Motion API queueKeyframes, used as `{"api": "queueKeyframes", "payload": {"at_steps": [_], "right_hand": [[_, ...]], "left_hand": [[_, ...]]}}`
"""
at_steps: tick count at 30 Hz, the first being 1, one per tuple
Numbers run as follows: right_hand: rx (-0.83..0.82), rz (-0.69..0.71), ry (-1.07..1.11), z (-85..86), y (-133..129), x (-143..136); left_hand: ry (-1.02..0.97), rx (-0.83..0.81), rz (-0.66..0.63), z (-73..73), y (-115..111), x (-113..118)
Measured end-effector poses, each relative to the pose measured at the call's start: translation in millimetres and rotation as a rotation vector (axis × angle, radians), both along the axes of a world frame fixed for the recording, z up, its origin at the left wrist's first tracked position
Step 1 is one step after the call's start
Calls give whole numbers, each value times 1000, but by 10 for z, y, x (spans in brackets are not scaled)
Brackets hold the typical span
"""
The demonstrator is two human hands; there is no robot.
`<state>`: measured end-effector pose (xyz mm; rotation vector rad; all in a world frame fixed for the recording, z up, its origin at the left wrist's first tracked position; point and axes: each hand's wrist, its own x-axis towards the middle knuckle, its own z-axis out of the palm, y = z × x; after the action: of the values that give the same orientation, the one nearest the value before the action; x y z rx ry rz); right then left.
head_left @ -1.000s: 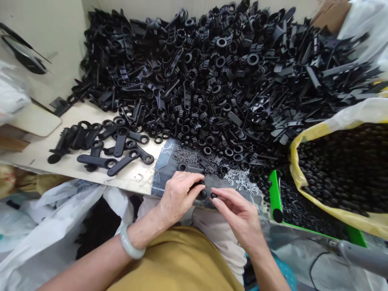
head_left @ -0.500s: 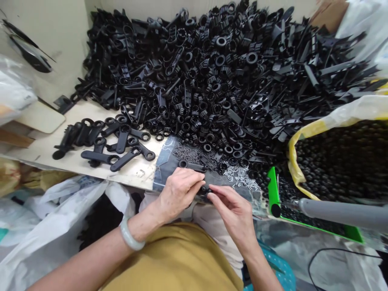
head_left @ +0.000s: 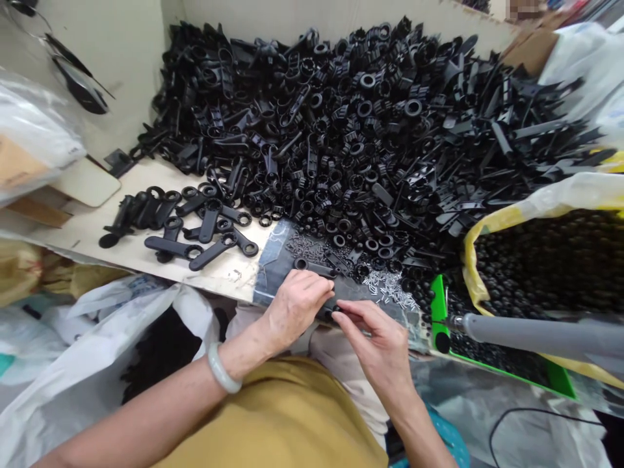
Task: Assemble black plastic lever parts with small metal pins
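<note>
My left hand (head_left: 299,302), with a pale bangle (head_left: 223,369) at the wrist, is closed at the near edge of the dark work mat (head_left: 275,276). Its fingers are curled together, and what they may hold is hidden. Close beside it, my right hand (head_left: 377,335) pinches a small round black part (head_left: 336,309) between thumb and forefinger. Just beyond the left fingers a black handle-shaped piece with a ring end (head_left: 316,267) lies on the mat. Small silver pins (head_left: 387,286) are heaped beyond my right hand, and tiny dark bits (head_left: 312,246) are spread farther left.
A big heap of black plastic parts (head_left: 341,130) fills the back. Ring-ended black handles (head_left: 212,221) lie on the left board. At right stand a green tray (head_left: 439,305), a grey cylindrical tool (head_left: 526,333) and a yellow-edged bag (head_left: 470,250) of black pieces.
The view has shifted, so the bench's left side sits farther right. My right thumb and forefinger have closed on the small round black part. My left hand stays curled in nearly the same spot.
</note>
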<state>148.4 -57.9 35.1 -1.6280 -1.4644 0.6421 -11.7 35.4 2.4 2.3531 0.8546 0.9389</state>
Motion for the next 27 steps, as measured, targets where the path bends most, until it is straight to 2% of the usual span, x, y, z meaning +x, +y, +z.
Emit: {"api": "queueKeyframes", "payload": {"at_steps": [7,12,17,23,27], "right_hand": [[41,128,-185,60,13,-5],[93,163,-290,65,47,-4],[39,229,-396,120,133,66],[-110,423,-616,309,312,112],[-102,395,-672,283,279,68]], "left_hand": [[66,12,-27,44,2,-25],[102,29,-113,119,-17,-116],[54,61,-161,25,-25,-178],[-6,51,-149,-91,-37,-172],[-29,21,-145,-92,-40,-173]]}}
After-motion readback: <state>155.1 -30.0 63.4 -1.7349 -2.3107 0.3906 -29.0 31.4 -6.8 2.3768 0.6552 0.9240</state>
